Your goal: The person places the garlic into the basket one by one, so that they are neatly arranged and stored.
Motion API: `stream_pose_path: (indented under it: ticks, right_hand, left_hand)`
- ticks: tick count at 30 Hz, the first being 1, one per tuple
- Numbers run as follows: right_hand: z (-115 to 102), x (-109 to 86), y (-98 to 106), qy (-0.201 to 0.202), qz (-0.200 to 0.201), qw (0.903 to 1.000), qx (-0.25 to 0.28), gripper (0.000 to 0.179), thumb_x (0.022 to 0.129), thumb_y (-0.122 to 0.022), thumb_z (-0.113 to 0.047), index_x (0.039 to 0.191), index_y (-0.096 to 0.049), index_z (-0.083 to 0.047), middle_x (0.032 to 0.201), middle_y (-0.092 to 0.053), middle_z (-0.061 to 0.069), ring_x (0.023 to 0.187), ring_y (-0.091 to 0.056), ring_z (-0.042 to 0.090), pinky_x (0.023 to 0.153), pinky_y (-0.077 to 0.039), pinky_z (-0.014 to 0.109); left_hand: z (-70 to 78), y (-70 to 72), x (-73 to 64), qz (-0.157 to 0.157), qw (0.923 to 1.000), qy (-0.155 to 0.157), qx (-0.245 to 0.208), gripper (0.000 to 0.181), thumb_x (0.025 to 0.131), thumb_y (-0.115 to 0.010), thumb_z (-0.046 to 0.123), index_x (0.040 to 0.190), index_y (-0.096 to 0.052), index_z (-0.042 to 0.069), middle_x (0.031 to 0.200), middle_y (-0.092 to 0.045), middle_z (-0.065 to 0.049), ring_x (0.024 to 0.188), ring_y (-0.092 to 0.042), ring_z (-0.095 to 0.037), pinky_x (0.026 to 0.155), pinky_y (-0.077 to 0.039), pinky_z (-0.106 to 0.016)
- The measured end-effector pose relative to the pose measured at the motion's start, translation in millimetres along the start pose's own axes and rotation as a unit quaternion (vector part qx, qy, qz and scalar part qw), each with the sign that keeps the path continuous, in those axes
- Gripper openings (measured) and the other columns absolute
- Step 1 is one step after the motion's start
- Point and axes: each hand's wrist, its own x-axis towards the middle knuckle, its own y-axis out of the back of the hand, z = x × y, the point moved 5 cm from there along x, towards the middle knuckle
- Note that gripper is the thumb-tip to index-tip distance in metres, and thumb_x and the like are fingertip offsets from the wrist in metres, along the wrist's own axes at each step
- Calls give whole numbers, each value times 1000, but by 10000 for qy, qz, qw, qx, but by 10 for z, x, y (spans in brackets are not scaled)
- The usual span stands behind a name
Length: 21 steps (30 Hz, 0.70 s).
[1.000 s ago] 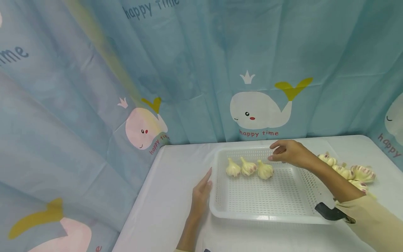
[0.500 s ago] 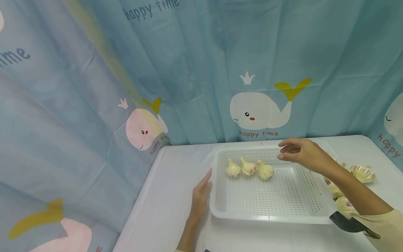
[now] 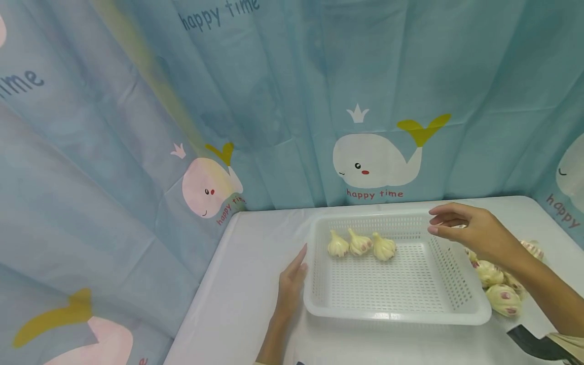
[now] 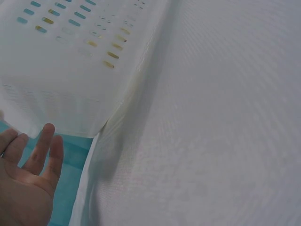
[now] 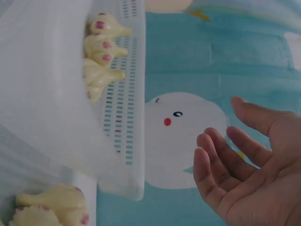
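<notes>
Blue curtain point(image 3: 278, 101) hangs behind everything, printed with cartoon whales point(image 3: 376, 162) and "happy time" lettering, with a white-covered table point(image 3: 246, 253) in front of it. Going left to right: first up is the left hand point(image 3: 289, 281), fingers pretty straight and not gripping anything, right up by the left side of a white plastic basket point(image 3: 392, 315). Honestly can't tell if it's actually touching. Inside the basket, toward the back left, three garlic bulbs point(image 3: 360, 244) sit in a row. Up around the back right corner hovers the right hand point(image 3: 481, 233), fingers loosely bent, nothing held. Past the basket's right side, more garlic point(image 3: 503, 300) is heaped on the table, partly hidden behind that forearm. Furthest over: a black strap point(image 3: 537, 344) and a bit of beige sleeve point(image 3: 568, 344).
</notes>
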Motion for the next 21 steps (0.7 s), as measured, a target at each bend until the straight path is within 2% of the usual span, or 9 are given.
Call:
stream_pose_path:
  ticks: [6,8,12,13,16,19,21]
  right_hand:
    - [187,-99,57,-184,158,9997,-10,51,101,-75,-38,141,-63,-10,121,-73,8,98,-58,-15,72,-58,22]
    - [248,-132,61,-298,176,9994,-44,52,101,-74,-40,142,-62,-9,123,-73,11,98,-56,-14,74,-60,29]
    - [374,-205,82,-410,303,9987,-37,54,102,-73,-38,142,-61,-4,127,-71,19,97,-52,-19,77,-64,54]
    - [407,-224,94,-415,351,9985,-35,53,102,-73,-36,141,-62,-3,124,-73,13,96,-51,-20,76,-64,56]
    - [525,-281,132,-476,432,9979,10,53,102,-74,-35,141,-61,-1,115,-73,-13,93,-51,-24,73,-66,44]
    - [656,-341,162,-608,478,9969,102,55,102,-74,-34,143,-59,0,110,-61,-37,93,-49,-25,66,-63,27]
    - [742,-384,176,-722,552,9958,138,57,102,-74,-35,143,-57,0,109,-56,-42,92,-48,-26,65,-59,19]
  left_hand:
    - [3,3,6,-15,10000,-57,-3,46,115,-46,36,161,-46,32,166,-41,14,156,-34,-10,126,-29,-23]
    - [2,2,8,-26,10000,-58,-33,46,115,-46,35,161,-46,32,166,-41,15,157,-33,-9,126,-28,-20]
    - [-5,2,10,-5,10000,-54,-65,46,115,-47,35,160,-46,33,166,-42,15,156,-33,-7,125,-28,-18]
    - [-9,3,10,0,10000,-49,-70,46,114,-47,36,160,-47,32,165,-42,15,156,-34,-6,125,-28,-19]
    - [-10,6,10,15,10000,-53,-63,45,114,-47,36,159,-47,32,165,-43,16,155,-34,-4,125,-29,-19]
    - [-7,10,10,20,10000,-74,-61,45,114,-48,36,159,-48,31,165,-44,14,155,-35,-6,124,-29,-18]
    - [0,10,11,28,9999,-110,-55,46,114,-48,35,160,-48,30,165,-44,12,156,-34,-10,124,-29,-19]
